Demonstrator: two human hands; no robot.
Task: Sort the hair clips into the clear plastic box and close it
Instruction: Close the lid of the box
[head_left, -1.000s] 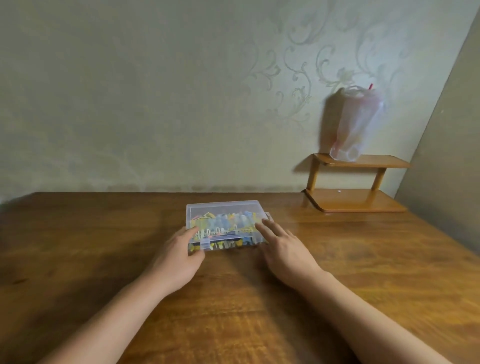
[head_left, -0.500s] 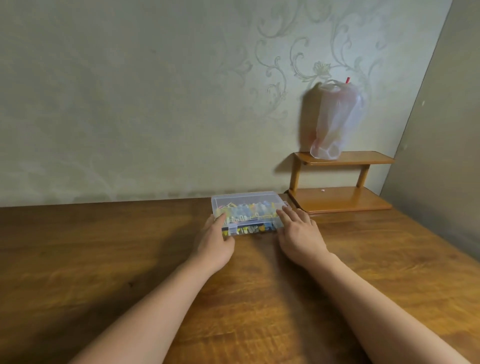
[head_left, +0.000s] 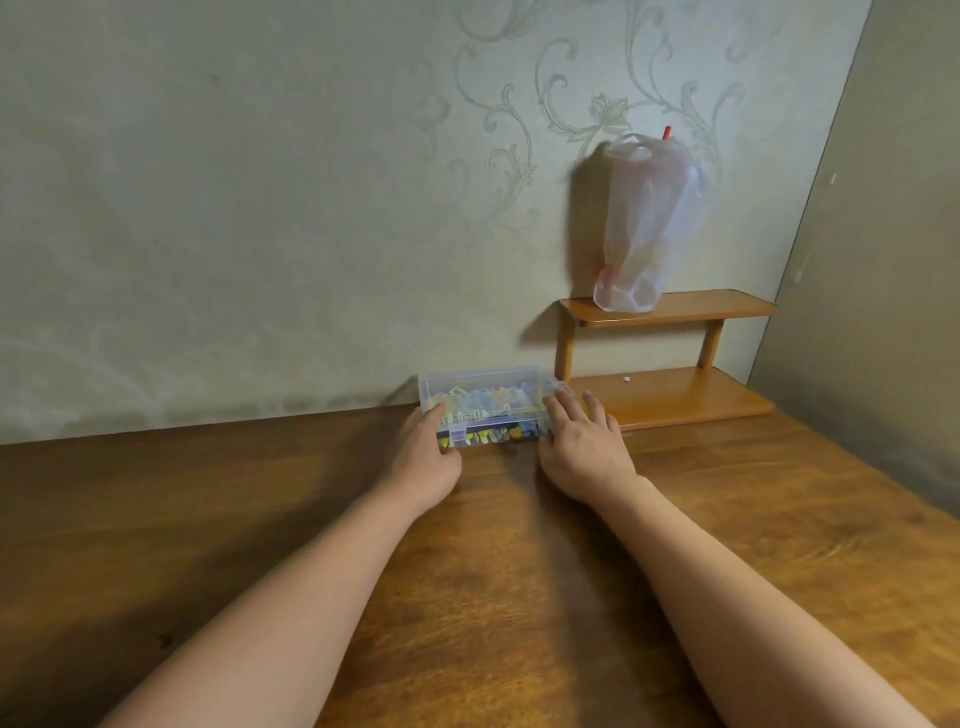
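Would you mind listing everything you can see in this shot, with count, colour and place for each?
Clear plastic box: one, transparent, lid down, at the far edge of the table by the wall.
Hair clips: many, mixed colours (yellow, blue, others), inside the box; exact count cannot be told.
Table: one, brown wood, fills the lower frame.
Shelf: one, two tiers, orange-brown wood, on the table's far right against the wall.
Plastic bag: one, translucent white, hangs on the wall, its bottom at the upper tier.
Left hand: at the box's left front corner, thumb on the lid.
Right hand: fingers straight, at the box's right end.
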